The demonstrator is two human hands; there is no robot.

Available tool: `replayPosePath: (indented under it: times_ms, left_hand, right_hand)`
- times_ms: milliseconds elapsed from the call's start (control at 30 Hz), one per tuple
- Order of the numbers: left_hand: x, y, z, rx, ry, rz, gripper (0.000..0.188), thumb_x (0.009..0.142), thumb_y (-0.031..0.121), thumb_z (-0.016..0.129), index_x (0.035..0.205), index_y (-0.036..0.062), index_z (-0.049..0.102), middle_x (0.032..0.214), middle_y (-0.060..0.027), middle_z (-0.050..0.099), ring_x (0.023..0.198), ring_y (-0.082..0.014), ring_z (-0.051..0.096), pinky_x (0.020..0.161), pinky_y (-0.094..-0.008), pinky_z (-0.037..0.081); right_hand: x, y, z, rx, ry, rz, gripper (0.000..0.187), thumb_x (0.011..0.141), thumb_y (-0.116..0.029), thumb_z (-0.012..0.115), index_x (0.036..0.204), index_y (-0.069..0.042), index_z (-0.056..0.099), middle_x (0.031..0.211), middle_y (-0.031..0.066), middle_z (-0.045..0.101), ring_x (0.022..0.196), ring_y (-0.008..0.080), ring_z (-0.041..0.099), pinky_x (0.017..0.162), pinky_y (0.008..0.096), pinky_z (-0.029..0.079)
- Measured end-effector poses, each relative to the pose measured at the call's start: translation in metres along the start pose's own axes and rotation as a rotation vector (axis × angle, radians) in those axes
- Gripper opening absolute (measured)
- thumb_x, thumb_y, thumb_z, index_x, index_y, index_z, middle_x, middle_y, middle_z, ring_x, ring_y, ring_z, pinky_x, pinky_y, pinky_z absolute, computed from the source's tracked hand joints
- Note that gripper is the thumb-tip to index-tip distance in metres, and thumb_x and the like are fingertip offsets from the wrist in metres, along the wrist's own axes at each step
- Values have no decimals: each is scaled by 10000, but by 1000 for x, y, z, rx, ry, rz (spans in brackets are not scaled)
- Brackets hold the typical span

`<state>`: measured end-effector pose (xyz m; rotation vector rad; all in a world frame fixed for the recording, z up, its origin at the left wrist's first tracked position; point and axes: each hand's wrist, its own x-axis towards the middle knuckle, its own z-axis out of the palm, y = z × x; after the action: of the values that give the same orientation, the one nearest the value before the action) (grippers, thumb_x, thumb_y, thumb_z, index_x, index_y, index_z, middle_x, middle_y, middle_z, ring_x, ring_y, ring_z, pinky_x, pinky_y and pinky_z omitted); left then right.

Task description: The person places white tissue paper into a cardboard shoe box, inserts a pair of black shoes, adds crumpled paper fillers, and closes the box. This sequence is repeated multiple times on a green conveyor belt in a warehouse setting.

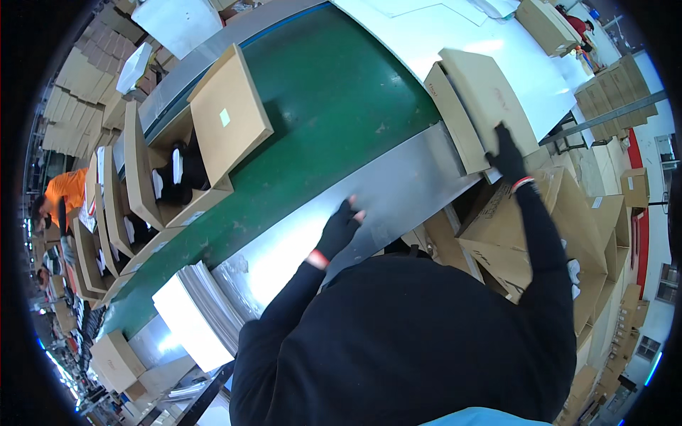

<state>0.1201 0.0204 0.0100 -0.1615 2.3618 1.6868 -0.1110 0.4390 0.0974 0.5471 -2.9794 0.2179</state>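
Note:
My left hand (341, 231), in a black glove with bare fingertips, is over the metal ledge (398, 181) beside the green conveyor belt. Its fingers are apart and nothing is in them. To the right, my right hand (509, 155), also black-gloved, grips the near edge of a brown cardboard box (494, 99). A finger lies along the box's face, and the thumb is at its lower edge. The box stands tilted at the belt's right end, a narrow gap showing along its left side. What lies inside is hidden.
Open cardboard boxes (145, 181) with black items and white pieces line the green belt (341, 92) at left. A stack of white sheets (202, 312) sits near my left arm. Large open cartons (526, 234) stand at right. A person in orange (65, 193) works far left.

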Motion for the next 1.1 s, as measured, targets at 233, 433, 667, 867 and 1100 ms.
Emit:
replayPosePath:
  times_ms: [233,433,667,867,1100]
  left_hand:
    - [-75,-52,-23,-7,38,-335,612,925,315,571,1437,87,326,1009,-150,679,941,-252,662,838,-347,490]
    - [-52,-67,-90,93,458,-107,620,866,238,644,1396,56,377,1076,-108,652,878,-224,657,788,-333,497]
    - [-55,-61,-263,929,1004,-296,492,790,96,594,1272,121,493,1219,-162,470,930,-324,604,724,-455,512]
    - [-35,-121,-343,1435,763,-264,201,757,93,583,929,85,686,1142,-166,603,1032,-335,578,783,-467,490]
    - [17,-15,-283,1180,596,360,100,683,116,640,782,97,642,806,-87,621,813,-289,603,661,-417,487]
  right_hand:
    - [28,-12,68,-177,95,35,840,729,-39,590,1479,-57,212,1522,210,203,1403,380,213,1102,571,195]
    - [93,85,86,-175,-62,222,772,756,-122,672,1430,-36,307,1469,207,327,1379,359,278,1122,470,248]
    - [29,-40,100,238,-106,-146,652,829,-177,655,1399,-43,367,1395,176,437,1298,323,416,1070,395,342]
    - [-51,-148,94,522,-362,-263,461,822,-163,669,1231,1,531,1229,187,561,1175,332,519,1012,404,399]
    - [-53,-214,23,607,-278,-307,414,825,-77,660,1220,-24,548,1186,164,600,1121,299,570,949,379,447]
